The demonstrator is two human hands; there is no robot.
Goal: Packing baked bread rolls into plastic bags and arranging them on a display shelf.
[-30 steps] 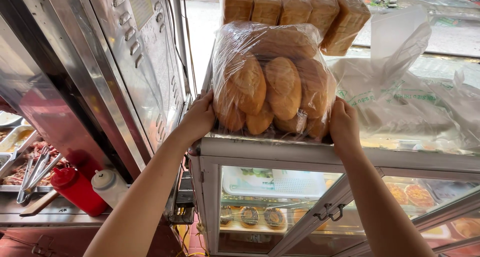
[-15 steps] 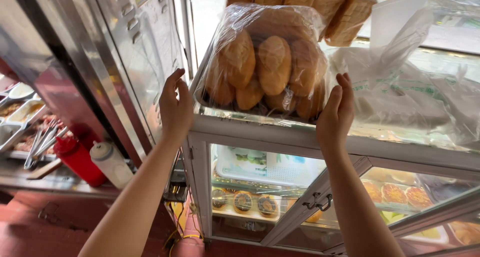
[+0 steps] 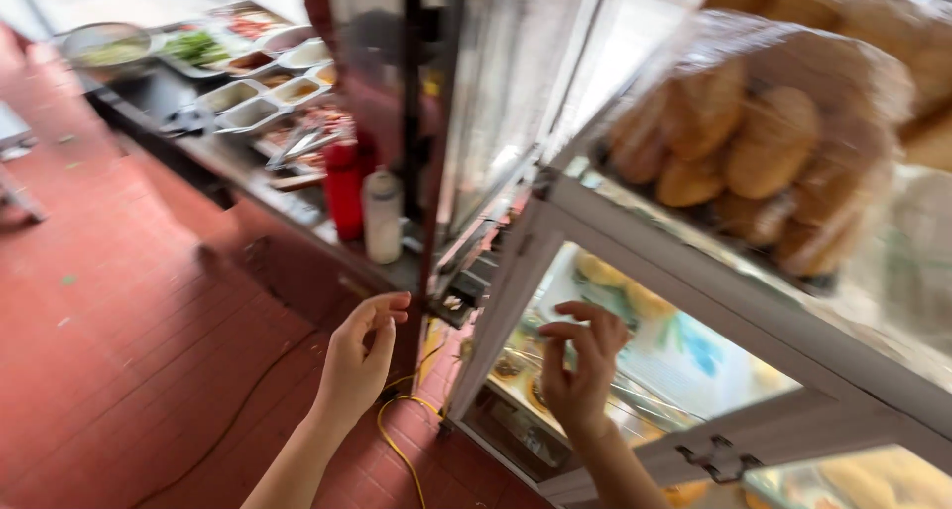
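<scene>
My left hand hangs low in front of the cart's dark upright post, fingers loosely curled and holding nothing. My right hand is beside it, in front of the glass display case, also empty with fingers apart. A clear plastic bag of bread rolls rests up on top of the case, well above both hands. More loaves are stacked behind it at the top right.
A red squeeze bottle and a white one stand on the counter at left, beyond them metal trays of fillings and tongs. A yellow cable runs across the red tiled floor. Food sits inside the case.
Both hands have let go of the bread bag and dropped down from the case top. The bag stays on top. The view has swung left and tilted.
</scene>
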